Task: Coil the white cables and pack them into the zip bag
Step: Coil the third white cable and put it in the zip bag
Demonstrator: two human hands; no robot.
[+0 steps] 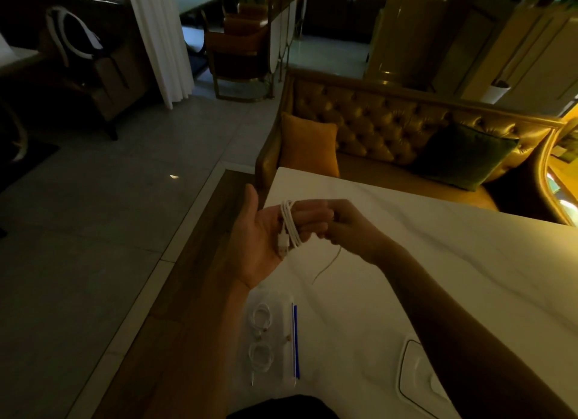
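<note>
My left hand (266, 240) is held palm up over the table's left edge, with a white cable (289, 226) wound in several loops around its fingers and a plug hanging at the palm. My right hand (350, 227) pinches the cable's loose strand right beside the left fingertips; the free tail (328, 265) drops down to the white table (438, 262). Closer to me lies a clear zip bag (281, 340) with a blue seal strip, and two coiled white cables (261, 337) are inside it.
A rounded white tray-like object (419, 375) rests on the table at lower right, partly under my right forearm. A tufted gold sofa (391, 121) with an orange and a green cushion stands behind the table. Tiled floor lies to the left.
</note>
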